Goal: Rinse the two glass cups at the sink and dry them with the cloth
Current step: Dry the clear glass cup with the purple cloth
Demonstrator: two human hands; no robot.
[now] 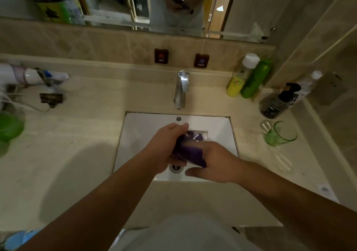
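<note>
Over the white sink (139,134) both hands work a clear glass cup (201,135) and a purple cloth (191,152). My left hand (168,146) grips the cup from the left, fingers curled over its far side. My right hand (214,163) holds the cloth, which is stuffed into and wrapped around the cup. Only a small part of the cup shows between the hands. A second cup of green-tinted glass (280,134) lies tilted on the counter to the right of the sink.
The chrome tap (181,88) stands behind the sink, with no water visibly running. Yellow and green bottles (249,78) and a dark pump bottle (280,102) stand at the back right. A green container (9,125) and toiletries sit on the left counter.
</note>
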